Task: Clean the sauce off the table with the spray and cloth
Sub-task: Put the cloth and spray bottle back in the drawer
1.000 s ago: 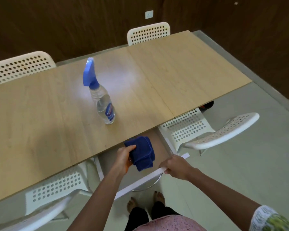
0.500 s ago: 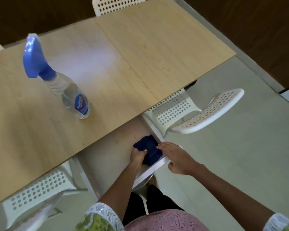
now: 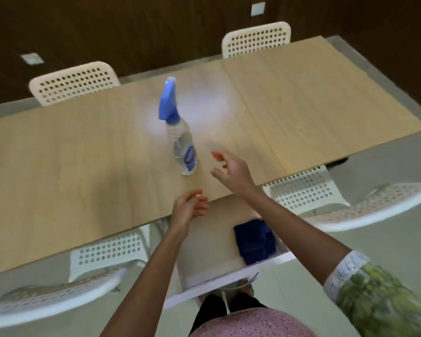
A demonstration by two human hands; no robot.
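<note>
Head view: both hands are held spread, right [image 3: 231, 171] by the spray [image 3: 180, 144]; left [image 3: 188, 210] lower (cloth [image 3: 254, 240] in the drawer [image 3: 219, 279]).

Dining or meeting room — long wooden table [image 3: 83, 152], perforated white chairs [image 3: 75, 81], dark panelled wall [image 3: 131, 27].

I note green patterned short sleeves with white lace trim [image 3: 345, 268], a pink speckled top [image 3: 250, 324], dark trousers [image 3: 212, 307], orange nails [image 3: 216, 155].
</note>
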